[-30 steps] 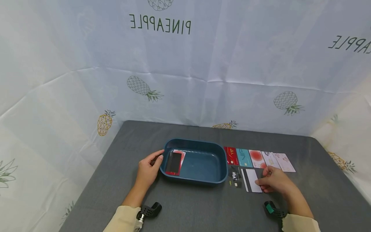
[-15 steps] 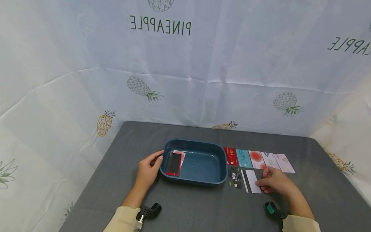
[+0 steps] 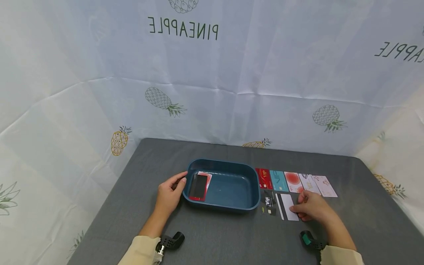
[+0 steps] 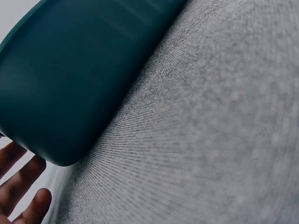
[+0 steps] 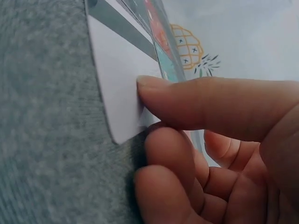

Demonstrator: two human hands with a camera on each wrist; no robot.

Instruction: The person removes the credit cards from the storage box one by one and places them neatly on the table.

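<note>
In the head view, a white magnetic-stripe card [image 3: 289, 207] lies on the table with its dark stripe toward the left. The right hand [image 3: 313, 207] is at its right edge. Seen from the right wrist, the thumb [image 5: 156, 88] lies on the white face and a curled finger meets the card's edge below it. The left hand [image 3: 169, 191] touches the left end of a blue plastic tray [image 3: 232, 209]; in the left wrist view, its fairly straight fingers [image 4: 23, 179] reach the outer wall. Inside the tray, a red-and-black card [image 3: 198, 187] overlaps a red-and-white one.
To the tray's right, several cards form a back row, among them a red VIP card [image 3: 264, 179], a teal card [image 3: 279, 180] and a pale pink card [image 3: 325, 186]. A black VIP card [image 3: 268, 202] lies left of the white card. A pineapple-print curtain [image 3: 212, 73] hangs behind the grey table.
The right hand shifts slightly left, its thumb a little farther onto the white card. The left hand, the tray and the cards stay in place.
</note>
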